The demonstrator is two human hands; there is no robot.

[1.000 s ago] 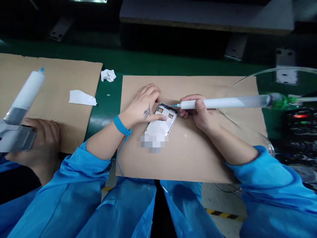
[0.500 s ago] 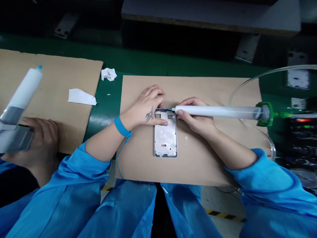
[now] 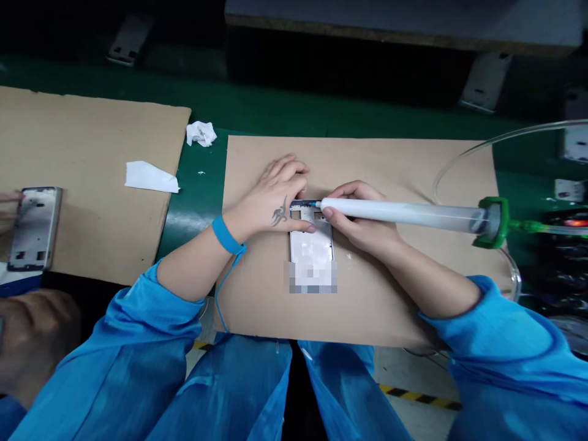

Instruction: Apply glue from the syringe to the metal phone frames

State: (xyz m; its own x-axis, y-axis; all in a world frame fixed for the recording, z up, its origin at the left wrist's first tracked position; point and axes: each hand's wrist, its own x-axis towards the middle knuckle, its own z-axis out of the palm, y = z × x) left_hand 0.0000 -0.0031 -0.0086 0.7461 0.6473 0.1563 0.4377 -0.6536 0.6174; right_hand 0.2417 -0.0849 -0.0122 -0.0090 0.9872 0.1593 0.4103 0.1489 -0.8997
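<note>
Now the right hand (image 3: 365,228) grasps a dispensing syringe (image 3: 408,213), its tip at the phone frame's (image 3: 311,245) twelve o'clock edge, while the unclenched left hand (image 3: 272,199) pins it.

White syringe (image 3: 404,212) at phone frame (image 3: 311,245) edge

Matt brown cardboard sheet (image 3: 390,294); shiny metal phone frame (image 3: 311,245); translucent plastic syringe (image 3: 404,213).
</note>
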